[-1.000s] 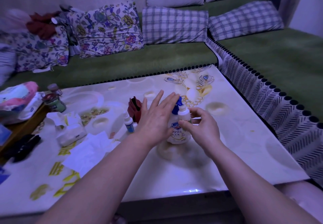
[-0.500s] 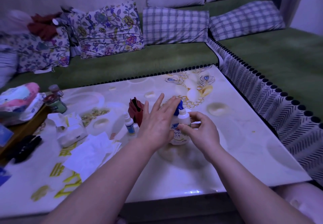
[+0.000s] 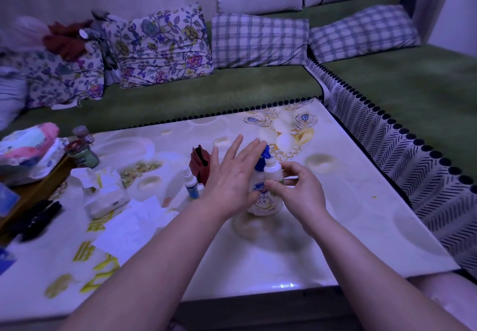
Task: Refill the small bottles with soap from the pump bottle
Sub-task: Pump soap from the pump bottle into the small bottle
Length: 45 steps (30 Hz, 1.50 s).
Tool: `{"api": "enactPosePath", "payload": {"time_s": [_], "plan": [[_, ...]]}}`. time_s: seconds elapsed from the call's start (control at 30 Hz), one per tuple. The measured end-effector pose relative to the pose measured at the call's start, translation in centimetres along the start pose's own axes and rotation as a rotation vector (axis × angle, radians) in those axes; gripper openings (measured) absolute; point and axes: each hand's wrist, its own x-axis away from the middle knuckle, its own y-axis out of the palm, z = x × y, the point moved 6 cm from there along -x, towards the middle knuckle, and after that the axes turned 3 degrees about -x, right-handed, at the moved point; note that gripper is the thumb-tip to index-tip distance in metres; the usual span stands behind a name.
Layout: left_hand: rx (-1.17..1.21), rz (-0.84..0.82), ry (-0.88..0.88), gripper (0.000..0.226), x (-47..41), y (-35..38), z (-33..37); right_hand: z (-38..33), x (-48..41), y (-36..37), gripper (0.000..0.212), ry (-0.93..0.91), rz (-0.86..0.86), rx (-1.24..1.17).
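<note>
A white pump bottle (image 3: 261, 201) with a blue pump head stands in the middle of the table (image 3: 322, 240). My left hand (image 3: 232, 178) lies flat, fingers straight, over the blue pump head. My right hand (image 3: 296, 191) pinches a small white bottle (image 3: 272, 171) and holds it upright against the pump's spout. A second small bottle (image 3: 191, 184) with a blue label stands to the left of my left hand, with a small white cap (image 3: 200, 188) beside it.
A dark red pouch (image 3: 200, 161) stands behind the small bottle. Tissues and white papers (image 3: 129, 224) lie at the left, with jars (image 3: 82, 149) and a wet-wipe pack (image 3: 28, 147) beyond. A green sofa with pillows surrounds the table's far and right sides.
Both hands and both bottles have sunk slightly in the frame. My left hand stays flat on the pump head and my right hand keeps the small bottle at the spout.
</note>
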Motion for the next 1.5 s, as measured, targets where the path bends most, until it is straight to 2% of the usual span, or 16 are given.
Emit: {"api": "enactPosePath", "payload": {"time_s": [0.63,1.07,1.5], "plan": [[0.001,0.051,-0.001,0.091,0.4,0.5,-0.2,0.4,0.0,0.3,0.036,0.004,-0.011,0.008],[-0.036,0.012,0.008,0.088,0.0,0.0,0.2,0.6,0.0,0.0,0.037,0.01,-0.009,0.013],[-0.082,-0.027,0.016,0.094,0.0,-0.3,0.4,0.4,0.2,-0.6,0.036,0.003,0.005,-0.003]]}}
